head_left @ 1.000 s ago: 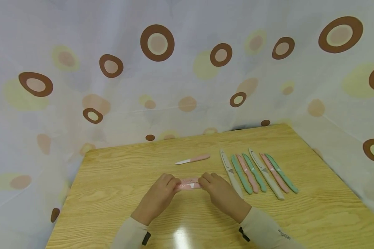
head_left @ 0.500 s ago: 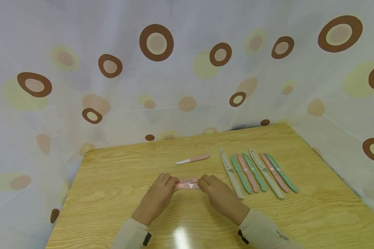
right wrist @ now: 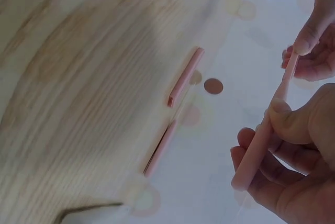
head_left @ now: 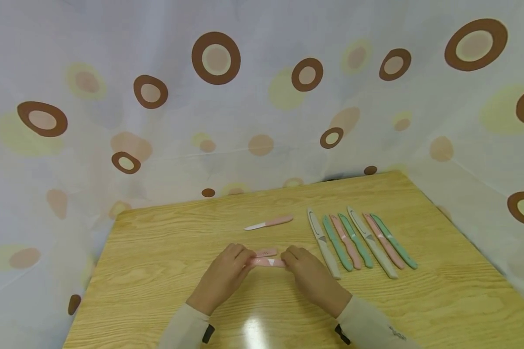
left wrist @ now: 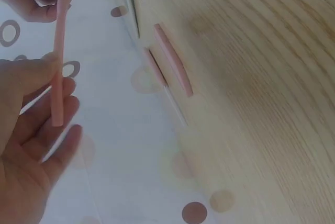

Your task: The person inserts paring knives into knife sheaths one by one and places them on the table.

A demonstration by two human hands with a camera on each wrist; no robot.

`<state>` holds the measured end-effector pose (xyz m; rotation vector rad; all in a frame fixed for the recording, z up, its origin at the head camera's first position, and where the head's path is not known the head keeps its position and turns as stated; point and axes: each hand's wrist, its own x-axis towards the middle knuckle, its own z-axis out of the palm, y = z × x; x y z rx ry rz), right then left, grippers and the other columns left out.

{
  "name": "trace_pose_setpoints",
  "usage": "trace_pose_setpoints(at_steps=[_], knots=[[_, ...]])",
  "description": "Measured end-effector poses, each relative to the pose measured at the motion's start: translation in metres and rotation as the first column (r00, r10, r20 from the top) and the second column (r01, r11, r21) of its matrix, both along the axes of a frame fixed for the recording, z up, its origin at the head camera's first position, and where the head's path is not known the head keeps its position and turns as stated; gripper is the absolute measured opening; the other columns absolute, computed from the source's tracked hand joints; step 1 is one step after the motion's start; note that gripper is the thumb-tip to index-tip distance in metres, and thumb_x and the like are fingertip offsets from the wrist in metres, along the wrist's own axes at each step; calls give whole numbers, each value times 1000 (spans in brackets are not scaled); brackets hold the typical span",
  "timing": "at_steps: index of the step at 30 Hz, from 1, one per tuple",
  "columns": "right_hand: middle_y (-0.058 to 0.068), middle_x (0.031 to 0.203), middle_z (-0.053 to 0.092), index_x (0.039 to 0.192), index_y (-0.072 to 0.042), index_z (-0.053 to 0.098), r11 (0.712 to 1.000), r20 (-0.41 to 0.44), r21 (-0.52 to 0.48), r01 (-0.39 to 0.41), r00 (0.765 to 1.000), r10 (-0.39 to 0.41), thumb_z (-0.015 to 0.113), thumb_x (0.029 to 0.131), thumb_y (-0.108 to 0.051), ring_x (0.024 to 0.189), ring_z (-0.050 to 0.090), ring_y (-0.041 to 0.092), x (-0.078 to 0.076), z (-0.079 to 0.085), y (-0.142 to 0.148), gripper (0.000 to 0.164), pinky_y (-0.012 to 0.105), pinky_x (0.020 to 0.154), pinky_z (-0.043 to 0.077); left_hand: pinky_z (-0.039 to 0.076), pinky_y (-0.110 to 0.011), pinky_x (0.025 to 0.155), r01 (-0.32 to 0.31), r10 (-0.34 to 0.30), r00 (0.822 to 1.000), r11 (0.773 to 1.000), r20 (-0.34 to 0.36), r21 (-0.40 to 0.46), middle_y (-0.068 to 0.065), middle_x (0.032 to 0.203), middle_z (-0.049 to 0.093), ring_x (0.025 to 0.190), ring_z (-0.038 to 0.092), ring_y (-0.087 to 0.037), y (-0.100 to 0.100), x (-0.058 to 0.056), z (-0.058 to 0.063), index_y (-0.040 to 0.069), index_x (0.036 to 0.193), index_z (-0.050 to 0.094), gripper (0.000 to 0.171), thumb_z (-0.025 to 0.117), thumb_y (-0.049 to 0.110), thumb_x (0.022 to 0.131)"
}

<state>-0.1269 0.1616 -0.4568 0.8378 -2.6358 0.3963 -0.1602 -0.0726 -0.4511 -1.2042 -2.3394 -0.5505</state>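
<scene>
Between my two hands lies a pink sheathed paring knife, held level close over the table in the head view. My left hand pinches its sheath end between thumb and fingers, as the left wrist view shows. The fingers and thumb of my right hand grip the rounded pink handle. Just beyond the held knife, a loose pink sheath rests on the wood. Farther back lies an unsheathed pink knife, its pale blade pointing left.
To the right, several sheathed knives lie in a slanting row, among them a white knife, a green knife and a pink knife. A spotted curtain hangs behind and beside the wooden table.
My right hand has shifted slightly right with the knife, uncovering the right end of the loose sheath. Both hands keep hold of the knife. The head view has shifted slightly.
</scene>
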Motion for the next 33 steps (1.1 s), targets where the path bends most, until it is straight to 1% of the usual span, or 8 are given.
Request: trace_pose_setpoints(at_steps=[5, 12, 17, 21, 23, 26, 28, 33], knots=[[6, 91, 58, 94, 0, 60, 997, -4, -16, 80, 997, -80, 67, 81, 1, 80, 57, 17, -7, 1, 28, 15, 26, 71, 50, 47, -29, 85, -92, 95, 995, 993, 38, -78, -9, 113, 58, 100, 56, -19, 1, -3, 4, 2, 123, 53, 46, 69, 20, 84], [12, 79, 58, 89, 7, 61, 944, 85, -118, 307, 951, -298, 63, 86, -2, 66, 55, 20, -16, 3, 106, 10, 33, 57, 51, 49, -28, 79, -128, 137, 987, 986, 80, -106, -3, 101, 63, 91, 57, -17, -5, -4, 0, 9, 102, 67, 22, 69, 20, 84], [23, 76, 59, 90, 16, 59, 849, 209, -109, 517, 847, -488, 55, 86, -3, 62, 57, 31, -21, 3, 175, 19, 47, 55, 50, 49, -29, 78, -134, 148, 983, 983, 112, -124, -1, 99, 64, 90, 58, -16, -7, -3, -6, 11, 100, 68, 20, 70, 21, 83], [23, 74, 59, 87, 16, 59, 769, 361, -36, 639, 726, -586, 46, 84, -4, 61, 56, 31, -20, -2, 218, 25, 50, 56, 48, 50, -30, 78, -126, 145, 981, 981, 128, -146, -1, 98, 64, 89, 59, -15, -6, -3, -8, 11, 100, 68, 20, 69, 21, 83], [19, 69, 59, 81, 14, 59, 742, 419, 9, 670, 671, -611, 43, 84, -4, 58, 54, 27, -19, -7, 234, 25, 46, 53, 47, 49, -30, 78, -120, 142, 980, 980, 137, -159, -1, 98, 65, 88, 59, -14, -5, -4, -8, 10, 101, 68, 20, 69, 21, 84], [12, 62, 56, 73, 11, 58, 726, 467, 59, 686, 623, -627, 43, 86, -4, 53, 50, 23, -19, -14, 249, 24, 41, 50, 44, 50, -30, 77, -113, 140, 979, 978, 148, -174, 0, 97, 65, 87, 59, -14, -5, -4, -8, 10, 101, 68, 19, 68, 21, 85], [10, 60, 54, 72, 10, 57, 725, 466, 65, 686, 621, -630, 44, 87, -5, 52, 49, 22, -19, -18, 254, 25, 40, 48, 43, 50, -29, 76, -112, 140, 979, 977, 151, -182, 0, 97, 65, 86, 59, -13, -5, -4, -9, 10, 101, 68, 19, 67, 21, 85], [16, 65, 58, 78, 14, 60, 747, 439, 72, 661, 652, -618, 49, 87, -8, 55, 53, 25, -21, -22, 257, 26, 46, 52, 47, 50, -29, 76, -112, 144, 977, 974, 157, -199, 0, 95, 65, 84, 59, -12, -5, -3, -10, 10, 101, 68, 19, 67, 21, 86]])
